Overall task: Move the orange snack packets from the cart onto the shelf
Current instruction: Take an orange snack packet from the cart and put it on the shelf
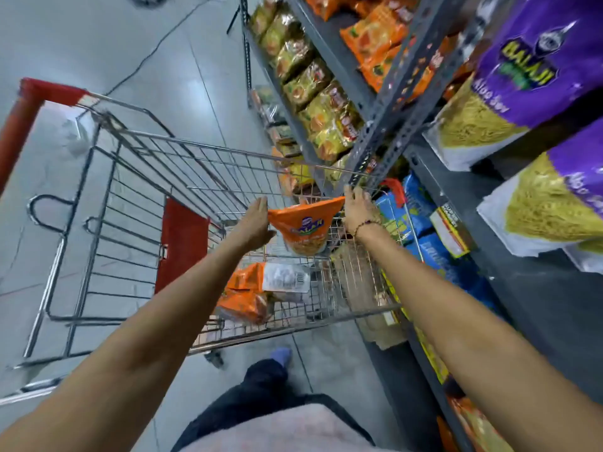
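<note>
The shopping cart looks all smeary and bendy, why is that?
In the head view, the wire shopping cart with red handle is streaked by motion blur, worst at its far-left rim; the wide-angle lens bows straight lines, so the grey metal shelf post leans; the orange snack packet held between the left hand and right hand is sharper, its logo readable; the pale floor shows soft glare.

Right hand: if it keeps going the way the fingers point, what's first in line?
Probably the grey shelf upright. The right hand, gripping the orange packet over the cart, has fingertips pointing at the post's foot. Depth is unclear, so the cart's far rim might come first.
</note>
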